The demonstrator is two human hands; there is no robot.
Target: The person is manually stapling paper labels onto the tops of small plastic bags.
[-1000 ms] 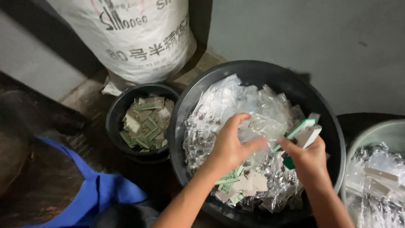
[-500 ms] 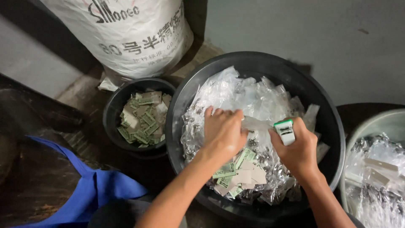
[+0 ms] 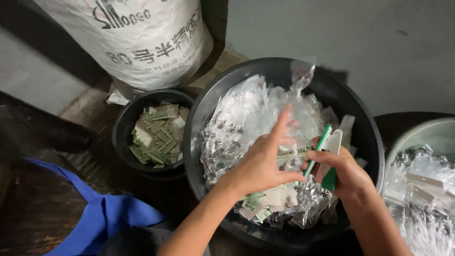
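Note:
A large black basin [image 3: 360,118] holds a heap of small clear plastic packets [image 3: 241,123] and some green-and-white paper labels [image 3: 265,199]. My left hand [image 3: 263,159] hovers over the heap and pinches a clear packet [image 3: 301,76] that sticks up above the fingers. My right hand [image 3: 343,173] sits just to its right and is closed around a green-and-white cutter tool [image 3: 327,147], its blade end pointing up toward the packet.
A smaller black bowl [image 3: 125,123] full of green labels stands left of the basin. A white printed sack [image 3: 137,42] leans behind it. A pale tub [image 3: 426,130] with more clear packets is at the right edge. Blue cloth [image 3: 99,213] lies at bottom left.
My left hand has lifted a clear packet out of the heap, fingers now raised. My right hand has turned the cutter so that it stands up beside the packet.

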